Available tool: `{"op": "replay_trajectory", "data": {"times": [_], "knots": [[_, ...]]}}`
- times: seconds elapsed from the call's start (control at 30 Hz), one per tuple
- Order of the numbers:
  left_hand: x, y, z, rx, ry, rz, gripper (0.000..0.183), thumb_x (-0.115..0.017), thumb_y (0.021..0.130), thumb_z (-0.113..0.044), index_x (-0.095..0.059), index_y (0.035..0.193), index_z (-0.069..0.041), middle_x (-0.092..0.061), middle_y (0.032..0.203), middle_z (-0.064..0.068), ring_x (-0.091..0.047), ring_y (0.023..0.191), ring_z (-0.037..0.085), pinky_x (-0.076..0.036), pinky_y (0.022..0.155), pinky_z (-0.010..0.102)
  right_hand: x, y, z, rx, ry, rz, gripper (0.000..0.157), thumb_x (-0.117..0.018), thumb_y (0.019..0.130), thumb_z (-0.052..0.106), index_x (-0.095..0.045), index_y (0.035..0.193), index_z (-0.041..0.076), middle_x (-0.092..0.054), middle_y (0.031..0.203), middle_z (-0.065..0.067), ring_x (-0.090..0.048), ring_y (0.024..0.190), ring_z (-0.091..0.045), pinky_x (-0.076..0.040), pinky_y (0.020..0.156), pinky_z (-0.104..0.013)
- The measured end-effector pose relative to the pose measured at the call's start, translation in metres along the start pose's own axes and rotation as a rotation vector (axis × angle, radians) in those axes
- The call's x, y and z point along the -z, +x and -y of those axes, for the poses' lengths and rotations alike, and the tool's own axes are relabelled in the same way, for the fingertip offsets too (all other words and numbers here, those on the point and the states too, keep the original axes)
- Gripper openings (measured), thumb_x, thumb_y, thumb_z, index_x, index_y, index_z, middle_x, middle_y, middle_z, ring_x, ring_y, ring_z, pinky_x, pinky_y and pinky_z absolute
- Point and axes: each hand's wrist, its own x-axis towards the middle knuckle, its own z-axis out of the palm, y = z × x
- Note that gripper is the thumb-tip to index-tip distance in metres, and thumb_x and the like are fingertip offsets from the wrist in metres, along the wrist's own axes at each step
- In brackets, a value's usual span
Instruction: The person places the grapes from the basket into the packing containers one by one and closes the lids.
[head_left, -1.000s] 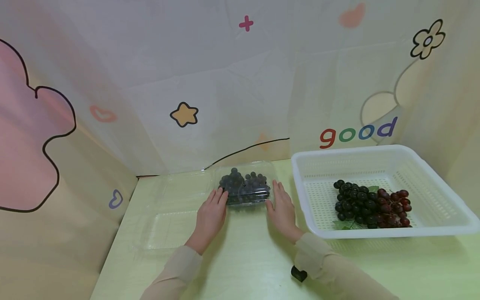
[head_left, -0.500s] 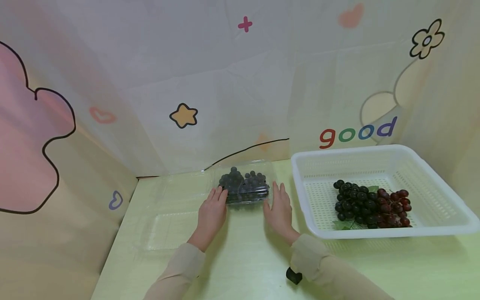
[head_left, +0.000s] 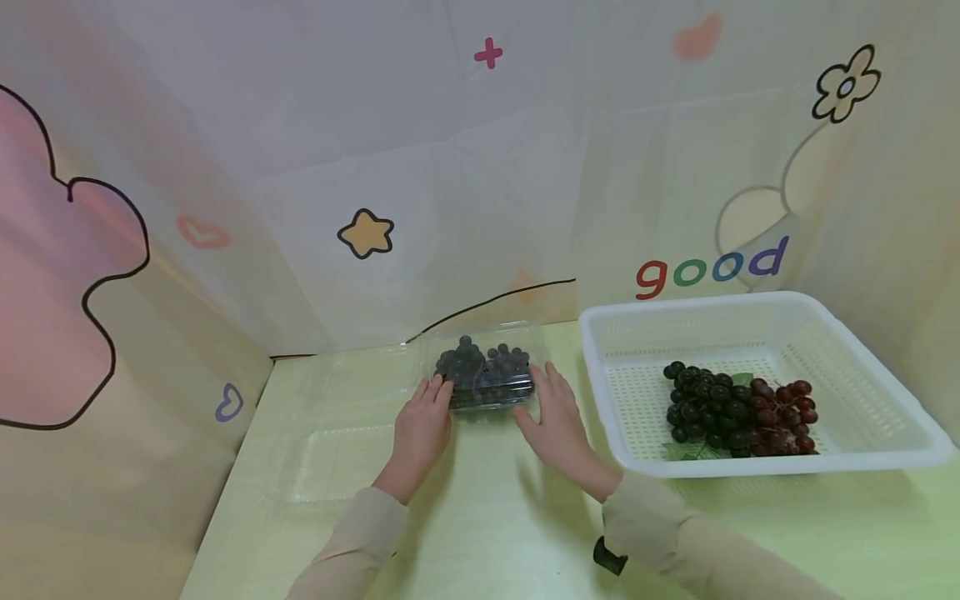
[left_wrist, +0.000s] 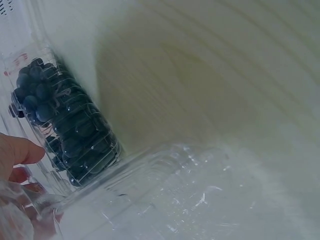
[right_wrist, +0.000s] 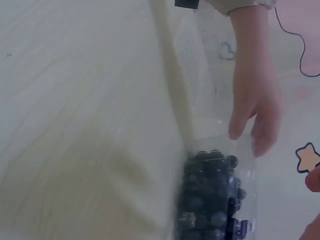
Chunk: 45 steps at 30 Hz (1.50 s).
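A clear plastic clamshell box (head_left: 491, 390) with dark grapes (head_left: 461, 362) inside stands near the back of the table, its lid down over the fruit. My left hand (head_left: 422, 429) touches the box's left end with fairly straight fingers; the right wrist view shows that hand (right_wrist: 257, 102) with thumb and fingers apart. At the opposite end is my right hand (head_left: 561, 425), fingers extended towards the front right corner and thumb spread. Only parts of the right fingers (right_wrist: 314, 180) enter the right wrist view. The left wrist view shows dark grapes (left_wrist: 82, 130) through the plastic.
Left of the box lies another clear clamshell container (head_left: 341, 462), opened out on the table (head_left: 480, 517). A white perforated basket (head_left: 847, 462) to the right holds black grapes (head_left: 708, 408) and red grapes (head_left: 783, 421). A printed cloth (head_left: 465, 183) hangs behind.
My right hand has turned at the box's right end: its fingertips come in over the front right corner, and its wrist swings outward to the right. The left hand stays nearly still.
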Motion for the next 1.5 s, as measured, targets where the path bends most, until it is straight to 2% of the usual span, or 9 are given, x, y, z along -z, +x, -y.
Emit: {"op": "replay_trajectory", "data": {"times": [0.27, 0.57, 0.9, 1.17, 1.37, 1.5], "knots": [[0.001, -0.001, 0.0, 0.006, -0.017, 0.029, 0.036, -0.062, 0.078, -0.01, -0.055, 0.114, -0.006, -0.055, 0.121, 0.013, -0.051, 0.113, 0.031, -0.047, 0.082, 0.04, 0.03, -0.001, 0.004, 0.038, -0.049, 0.035, 0.058, -0.053, 0.085, 0.021, -0.031, 0.134, -0.001, -0.02, 0.141, -0.027, -0.017, 0.129, -0.045, -0.018, 0.099, -0.061], [0.002, -0.001, 0.0, 0.006, -0.015, 0.025, 0.037, -0.062, 0.079, -0.01, -0.055, 0.114, -0.006, -0.055, 0.122, 0.013, -0.051, 0.113, 0.03, -0.047, 0.082, 0.04, 0.078, 0.004, -0.017, 0.043, -0.178, 0.003, 0.058, -0.051, 0.087, 0.019, -0.028, 0.135, -0.004, -0.019, 0.14, -0.03, -0.015, 0.128, -0.046, -0.015, 0.1, -0.061], [-0.002, -0.002, 0.001, 0.002, 0.001, 0.042, 0.037, -0.06, 0.081, -0.012, -0.053, 0.117, -0.007, -0.053, 0.124, 0.013, -0.048, 0.116, 0.029, -0.047, 0.084, 0.039, 0.128, 0.006, -0.048, -0.015, -0.227, -0.016, 0.06, -0.047, 0.089, 0.023, -0.022, 0.135, -0.007, -0.012, 0.14, -0.034, -0.01, 0.127, -0.05, -0.013, 0.096, -0.065], [-0.003, -0.002, 0.001, 0.003, 0.006, 0.039, 0.038, -0.061, 0.081, -0.013, -0.053, 0.117, -0.007, -0.053, 0.124, 0.013, -0.049, 0.115, 0.03, -0.046, 0.086, 0.039, 0.15, 0.006, -0.069, -0.04, -0.307, -0.035, 0.06, -0.045, 0.09, 0.026, -0.023, 0.134, -0.009, -0.014, 0.136, -0.038, -0.011, 0.124, -0.054, -0.015, 0.091, -0.068], [-0.002, -0.002, 0.0, 0.005, 0.011, 0.041, 0.038, -0.061, 0.081, -0.013, -0.053, 0.117, -0.007, -0.053, 0.124, 0.012, -0.049, 0.116, 0.03, -0.045, 0.087, 0.038, 0.169, 0.004, -0.084, -0.11, -0.369, -0.028, 0.062, -0.041, 0.091, 0.03, -0.019, 0.135, -0.009, -0.012, 0.137, -0.038, -0.008, 0.125, -0.053, -0.013, 0.09, -0.069], [-0.002, -0.002, 0.0, 0.003, 0.016, 0.03, 0.038, -0.061, 0.08, -0.013, -0.053, 0.117, -0.007, -0.053, 0.124, 0.012, -0.049, 0.116, 0.029, -0.047, 0.083, 0.038, 0.181, 0.004, -0.097, -0.147, -0.406, -0.026, 0.064, -0.04, 0.092, 0.032, -0.018, 0.136, -0.009, -0.01, 0.137, -0.038, -0.006, 0.125, -0.053, -0.014, 0.089, -0.07]]}}
